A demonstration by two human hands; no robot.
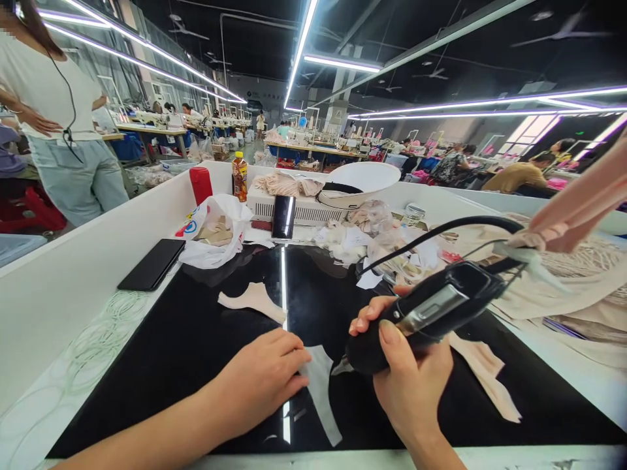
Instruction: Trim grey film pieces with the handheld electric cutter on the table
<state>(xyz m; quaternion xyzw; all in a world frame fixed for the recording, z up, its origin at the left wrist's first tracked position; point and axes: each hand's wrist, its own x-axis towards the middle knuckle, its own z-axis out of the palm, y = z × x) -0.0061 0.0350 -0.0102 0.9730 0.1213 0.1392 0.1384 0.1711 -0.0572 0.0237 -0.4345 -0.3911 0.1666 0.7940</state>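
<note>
My right hand [414,372] is wrapped round a black handheld tool [435,307] with a metal plate on its side and a cable at its rear. The tool's tip points left, beside a pale grey-white fabric piece [322,391] on the glossy black surface [186,365]. At the upper left edge of that piece rest the fingertips of my left hand [274,369], held together; anything under them is hidden. A beige cut piece [255,300] lies beyond my left hand. Another beige piece [482,372] lies to the right of the tool.
Around the black surface are a black tablet [151,264], a white plastic bag [220,228], a propped phone [283,217], a bottle [240,176] and fabric scraps [386,241]. Pink cloth [578,196] hangs at right. A person [63,111] stands at left beyond the white wall.
</note>
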